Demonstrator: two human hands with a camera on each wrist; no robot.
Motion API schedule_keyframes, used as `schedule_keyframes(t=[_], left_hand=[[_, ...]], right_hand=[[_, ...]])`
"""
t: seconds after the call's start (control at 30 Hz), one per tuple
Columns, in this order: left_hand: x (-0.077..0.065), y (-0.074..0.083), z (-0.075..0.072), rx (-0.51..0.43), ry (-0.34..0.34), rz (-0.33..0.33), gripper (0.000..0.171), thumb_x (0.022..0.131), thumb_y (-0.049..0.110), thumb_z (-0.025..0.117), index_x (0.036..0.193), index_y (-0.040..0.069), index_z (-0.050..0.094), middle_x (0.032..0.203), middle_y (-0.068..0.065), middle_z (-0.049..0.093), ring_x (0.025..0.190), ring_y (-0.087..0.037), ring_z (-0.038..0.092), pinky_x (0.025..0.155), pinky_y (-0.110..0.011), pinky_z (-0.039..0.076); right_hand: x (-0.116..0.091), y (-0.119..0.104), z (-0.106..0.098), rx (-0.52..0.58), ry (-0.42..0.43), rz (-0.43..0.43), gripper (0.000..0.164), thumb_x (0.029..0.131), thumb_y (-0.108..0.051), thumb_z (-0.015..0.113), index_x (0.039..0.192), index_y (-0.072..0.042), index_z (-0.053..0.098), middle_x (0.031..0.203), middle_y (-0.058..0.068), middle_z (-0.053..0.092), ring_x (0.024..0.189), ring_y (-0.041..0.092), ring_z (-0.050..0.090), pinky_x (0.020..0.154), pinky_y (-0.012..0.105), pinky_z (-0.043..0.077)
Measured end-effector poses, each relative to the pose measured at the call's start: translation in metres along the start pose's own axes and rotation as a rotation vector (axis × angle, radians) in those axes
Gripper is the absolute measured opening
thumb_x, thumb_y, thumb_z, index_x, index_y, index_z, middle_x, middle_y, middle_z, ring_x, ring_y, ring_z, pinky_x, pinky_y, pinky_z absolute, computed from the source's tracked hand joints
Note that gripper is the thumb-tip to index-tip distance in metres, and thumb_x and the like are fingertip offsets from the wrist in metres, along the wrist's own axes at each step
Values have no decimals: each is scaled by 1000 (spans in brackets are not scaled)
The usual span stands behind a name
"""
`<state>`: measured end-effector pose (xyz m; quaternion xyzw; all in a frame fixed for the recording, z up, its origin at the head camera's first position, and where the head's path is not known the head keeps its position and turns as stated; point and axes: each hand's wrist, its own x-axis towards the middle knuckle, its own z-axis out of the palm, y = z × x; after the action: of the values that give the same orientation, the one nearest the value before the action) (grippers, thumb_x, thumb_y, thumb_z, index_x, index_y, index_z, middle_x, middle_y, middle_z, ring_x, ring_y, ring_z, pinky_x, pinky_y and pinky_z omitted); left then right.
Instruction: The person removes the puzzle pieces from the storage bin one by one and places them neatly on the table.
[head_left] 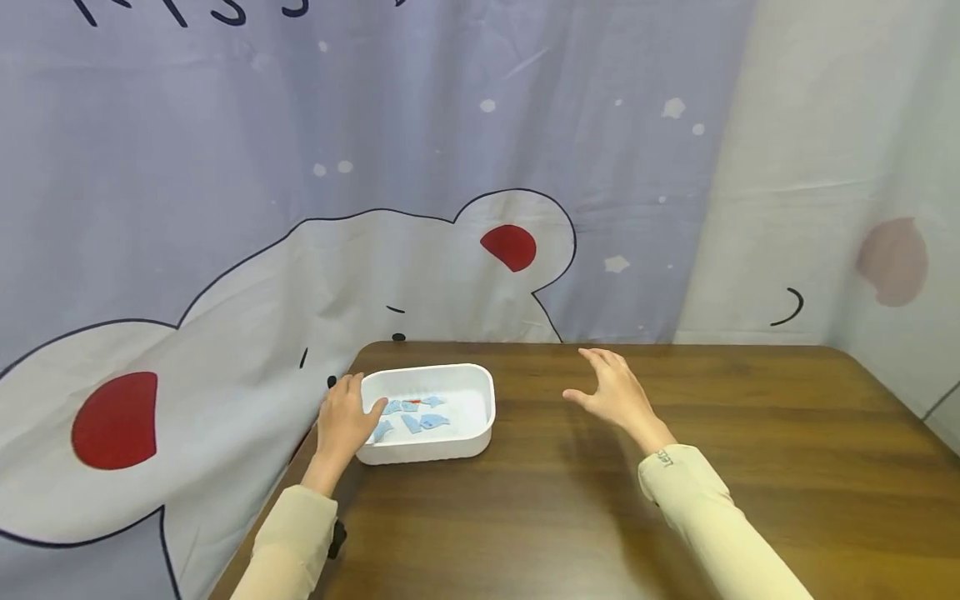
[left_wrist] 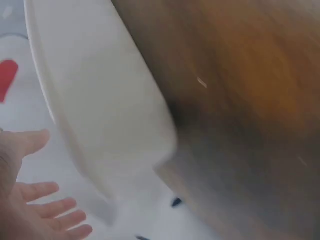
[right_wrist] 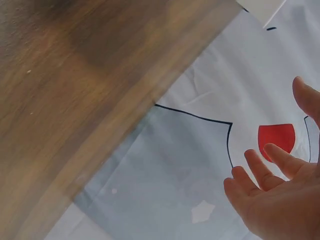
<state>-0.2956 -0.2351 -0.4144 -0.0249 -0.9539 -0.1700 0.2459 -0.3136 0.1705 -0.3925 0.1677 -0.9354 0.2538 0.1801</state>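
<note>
A white rectangular tray (head_left: 442,450) stands on the table's far left part. Several flat light-blue pieces (head_left: 433,421) with irregular outlines lie inside it, and a small red patch shows among them. At the tray's left end is my left hand (head_left: 345,421), fingers extended and thumb spread, overlapping the rim in the head view. The left wrist view has that hand (left_wrist: 37,212) beside the tray's wall (left_wrist: 110,90), its palm bare. My right hand (head_left: 617,396) hovers right of the tray over the table, thumb and fingers apart and holding nothing.
The brown wooden table (head_left: 750,467) reaches back to a printed curtain (head_left: 420,133) with a white bear figure. A small black object (head_left: 337,540) shows beside the left sleeve. The table's left edge runs close to the tray.
</note>
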Motion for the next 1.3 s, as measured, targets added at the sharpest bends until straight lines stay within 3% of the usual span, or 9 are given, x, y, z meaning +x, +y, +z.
schedule_keyframes(t=[0.23,0.43,0.6,0.73,0.93,1.3], left_hand=[[-9,-25,-2,-30,-75,-112,68,89,25,65,134,-20,40,132,-42,45,122,-56,46,102,-59,39],[-16,-30,1,-116,-143,-175,70,91,22,62,136,-23,34,135,-44,40,126,-56,41,105,-60,37],[-22,-31,2,-166,-172,-190,64,92,17,59,133,-26,36,132,-47,43,125,-58,43,104,-61,37],[-26,-32,5,-168,-152,-174,52,92,12,57,127,-23,46,125,-43,52,120,-56,50,99,-60,43],[-24,-31,11,-176,-68,-127,32,88,3,58,114,-16,60,108,-35,66,103,-50,63,87,-57,50],[-24,-16,18,-213,-79,-253,39,85,-3,46,122,-14,55,110,-38,64,96,-52,65,76,-57,52]], right_hand=[[11,-6,3,38,3,-14,71,80,-31,77,137,2,49,135,25,55,128,45,46,104,57,39],[23,-26,9,85,16,-60,68,79,-29,77,135,2,53,131,24,59,124,44,50,103,56,41],[27,-40,19,152,-12,-75,65,80,-27,77,133,2,54,132,22,59,126,43,50,104,55,40],[30,-51,26,188,-42,-79,64,81,-28,76,133,2,54,133,21,59,126,42,51,104,55,41],[45,-71,29,230,-78,-111,60,82,-29,75,132,-1,57,131,19,61,123,39,55,103,53,42],[76,-117,27,303,-170,-194,55,85,-24,73,131,2,57,131,19,62,123,34,59,104,46,45]])
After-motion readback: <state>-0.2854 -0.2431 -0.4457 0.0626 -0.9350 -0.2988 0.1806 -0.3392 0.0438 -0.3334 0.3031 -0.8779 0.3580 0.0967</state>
